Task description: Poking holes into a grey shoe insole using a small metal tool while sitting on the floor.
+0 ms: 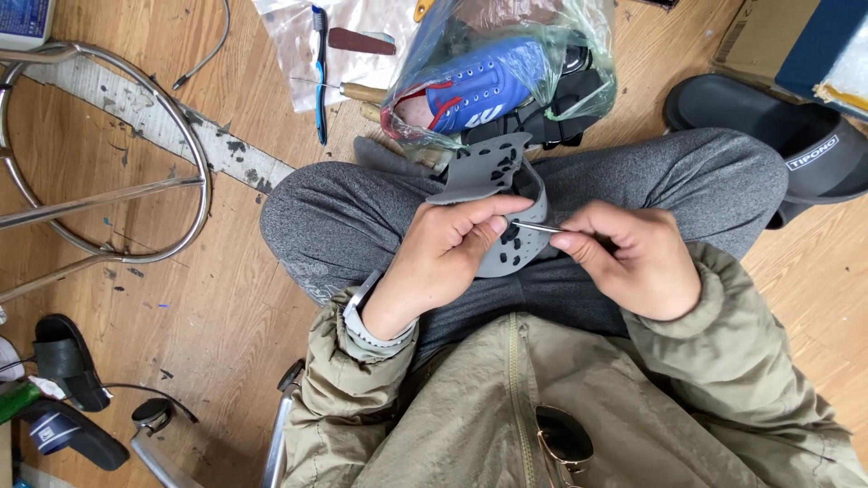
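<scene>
Sunglasses (562, 445) hang at the jacket (506, 407) front, nearest the camera at six o'clock. Just above them, over the grey-trousered lap, the grey upper (506, 203), a perforated shoe piece, curves between both hands. The left hand (443, 258) is closed on its edge, thumb and fingers pinching it. The right hand (633, 262) is closed too, pinching a thin needle (536, 227) whose tip points at nine o'clock and meets the upper beside the left thumb. At twelve o'clock from the upper lies a clear bag (506, 72) with a blue shoe (479, 90) inside. A toothbrush (319, 72) lies at eleven o'clock, a black slide (778, 136) at two o'clock, a chrome stool base (108, 163) at nine o'clock on the wood floor (217, 298).
</scene>
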